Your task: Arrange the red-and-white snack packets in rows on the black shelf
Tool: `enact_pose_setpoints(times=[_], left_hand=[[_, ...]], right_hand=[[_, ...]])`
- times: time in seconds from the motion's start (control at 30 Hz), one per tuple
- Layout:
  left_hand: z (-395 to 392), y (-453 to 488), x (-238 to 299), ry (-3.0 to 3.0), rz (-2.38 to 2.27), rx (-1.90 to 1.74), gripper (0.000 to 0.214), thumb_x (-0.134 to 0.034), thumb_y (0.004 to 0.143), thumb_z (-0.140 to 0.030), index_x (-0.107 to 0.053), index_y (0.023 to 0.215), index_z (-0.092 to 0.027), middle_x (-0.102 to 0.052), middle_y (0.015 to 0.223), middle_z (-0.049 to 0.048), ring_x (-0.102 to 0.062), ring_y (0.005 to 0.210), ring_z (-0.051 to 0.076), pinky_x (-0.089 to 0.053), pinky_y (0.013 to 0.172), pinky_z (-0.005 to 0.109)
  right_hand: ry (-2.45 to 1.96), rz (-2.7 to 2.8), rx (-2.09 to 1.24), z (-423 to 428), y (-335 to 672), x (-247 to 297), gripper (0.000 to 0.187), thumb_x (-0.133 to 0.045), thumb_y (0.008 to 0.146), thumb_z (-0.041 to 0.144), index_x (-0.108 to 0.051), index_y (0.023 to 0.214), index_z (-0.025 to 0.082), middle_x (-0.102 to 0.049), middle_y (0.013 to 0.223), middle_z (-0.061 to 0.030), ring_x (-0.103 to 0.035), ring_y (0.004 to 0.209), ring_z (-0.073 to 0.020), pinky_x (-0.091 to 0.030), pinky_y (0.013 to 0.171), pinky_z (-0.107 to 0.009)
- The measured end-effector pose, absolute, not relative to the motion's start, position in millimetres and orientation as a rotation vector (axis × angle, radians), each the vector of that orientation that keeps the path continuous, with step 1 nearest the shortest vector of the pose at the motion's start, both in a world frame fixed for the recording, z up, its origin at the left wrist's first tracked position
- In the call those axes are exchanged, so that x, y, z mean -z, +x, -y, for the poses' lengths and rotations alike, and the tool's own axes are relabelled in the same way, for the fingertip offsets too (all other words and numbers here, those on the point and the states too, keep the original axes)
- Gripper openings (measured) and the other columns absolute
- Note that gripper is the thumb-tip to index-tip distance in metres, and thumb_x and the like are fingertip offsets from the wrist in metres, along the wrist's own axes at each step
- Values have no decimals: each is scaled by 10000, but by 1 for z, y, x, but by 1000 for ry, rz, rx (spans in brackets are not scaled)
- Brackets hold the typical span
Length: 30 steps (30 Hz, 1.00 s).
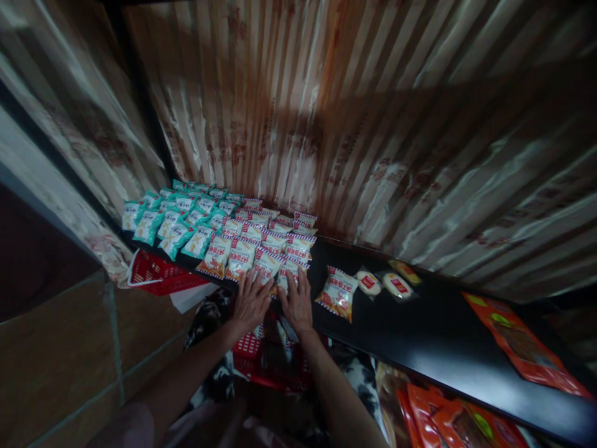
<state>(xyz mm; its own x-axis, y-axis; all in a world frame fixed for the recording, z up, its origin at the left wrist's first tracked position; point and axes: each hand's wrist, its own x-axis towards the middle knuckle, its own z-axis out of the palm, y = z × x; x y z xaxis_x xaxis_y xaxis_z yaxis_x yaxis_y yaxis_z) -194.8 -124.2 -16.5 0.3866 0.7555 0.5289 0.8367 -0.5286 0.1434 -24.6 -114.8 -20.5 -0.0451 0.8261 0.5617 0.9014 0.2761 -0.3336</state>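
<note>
My left hand (pixel 252 298) lies with fingers spread on the lower part of a white-and-red snack bag (pixel 268 261) in the front row. Beside it, my right hand (pixel 297 302) rests with fingers apart on the neighbouring snack bag (pixel 290 271). Neither hand is wrapped round anything. Several matching bags (pixel 252 233) stand in rows behind and to the left of my hands. One more such bag (pixel 338 291) lies on its own to the right of my right hand.
Teal snack bags (pixel 173 231) fill the left end of the black shelf (pixel 420 330). Round packaged cakes (pixel 396 285) and an orange packet (pixel 522 342) lie to the right. Below are a red basket (pixel 247 351), another red basket (pixel 153 274) and orange packets (pixel 461 420). Corrugated sheeting (pixel 289 124) stands behind.
</note>
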Motion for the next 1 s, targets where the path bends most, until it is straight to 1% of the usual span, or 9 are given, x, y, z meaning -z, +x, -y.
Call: enact_pose_setpoints(times=[0.2, 0.3, 0.43, 0.53, 0.67, 0.77, 0.87, 1.0], left_hand=[[119, -189, 21, -2432, 1509, 810, 586, -387, 942, -282, -185, 1489, -221, -122, 1574, 94, -64, 1445, 305, -217, 1130, 547], [118, -189, 24, -2429, 1485, 794, 591, -382, 941, -267, -174, 1491, -204, -116, 1572, 111, -68, 1445, 305, -216, 1129, 537], [119, -188, 25, -2415, 1477, 776, 596, -394, 937, -274, -185, 1490, -195, -131, 1568, 121, -77, 1443, 313, -196, 1131, 542], [120, -188, 23, -2400, 1493, 771, 593, -395, 936, -274, -190, 1489, -203, -142, 1566, 118, -94, 1442, 307, -185, 1133, 540], [122, -187, 21, -2380, 1466, 776, 579, -396, 933, -265, -219, 1482, -211, -141, 1565, 123, -107, 1441, 306, -181, 1131, 538], [120, -185, 21, -2370, 1422, 757, 569, -398, 932, -270, -242, 1476, -208, -202, 1552, 118, -127, 1439, 295, -164, 1135, 539], [117, -182, 23, -2350, 1410, 756, 559, -394, 933, -283, -262, 1469, -194, -255, 1536, 117, -143, 1438, 285, -167, 1136, 537], [117, -181, 21, -2352, 1403, 744, 545, -403, 928, -278, -298, 1456, -195, -262, 1532, 127, -146, 1436, 298, -196, 1122, 549]], right_hand=[[-1549, 1868, 150, 116, -24, 19, 475, -426, 939, 365, -426, 1379, 189, -234, 1536, -138, -201, 1413, -288, -348, 1065, -513], [-1549, 1874, 156, 116, -24, 19, 475, -430, 937, 358, -434, 1376, 177, -232, 1537, -144, -194, 1416, -288, -348, 1068, -510], [-1578, 1870, 154, 118, -25, 18, 474, -435, 936, 361, -451, 1362, 155, -260, 1522, -157, -209, 1410, -284, -345, 1076, -488], [-1584, 1855, 152, 119, -25, 18, 474, -435, 935, 366, -447, 1364, 165, -274, 1517, -146, -209, 1408, -284, -340, 1079, -489], [-1571, 1798, 152, 119, -24, 20, 502, -426, 934, 374, -396, 1397, 183, -216, 1539, -143, -166, 1420, -294, -337, 1070, -518], [-1596, 1723, 133, 118, -22, 26, 509, -396, 942, 372, -370, 1409, 170, -185, 1543, -162, -156, 1423, -302, -338, 1063, -530], [-1618, 1732, 93, 115, -21, 30, 528, -386, 941, 394, -368, 1410, 153, -223, 1527, -183, -185, 1416, -304, -343, 1060, -520], [-1625, 1753, 60, 113, -22, 30, 546, -378, 939, 397, -351, 1421, 141, -240, 1519, -195, -187, 1417, -304, -329, 1068, -514]])
